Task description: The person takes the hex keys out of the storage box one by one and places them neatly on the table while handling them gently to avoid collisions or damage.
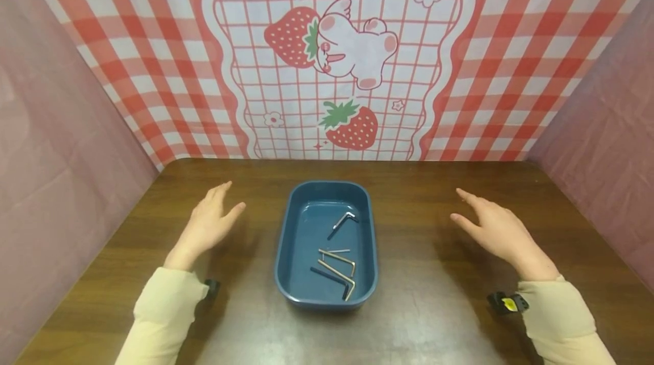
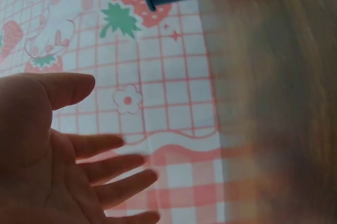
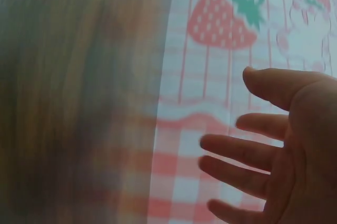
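Note:
A dark blue rectangular tray point(image 1: 281, 240) stands on the table between my hands. Inside it lie several L-shaped hex keys: a silver one point(image 1: 341, 222) with dark ends at the far right, and nearer me two brass-coloured ones, a thin silver one, and a black one point(image 1: 329, 276). My left hand point(image 1: 206, 223) is held out left of the tray, apart from it, fingers extended and thumb spread. On the tray's right, my right hand point(image 1: 501, 231) is likewise outstretched and holds nothing. The left wrist view catches a corner of the tray above the left hand point(image 2: 63, 155).
The brown wooden table point(image 1: 409, 319) ends at the back against an upright red-and-white cloth point(image 1: 194, 87) with strawberries. Pinkish fabric point(image 1: 66, 143) hangs along both sides. Each sleeved wrist wears a small black device point(image 1: 495, 302).

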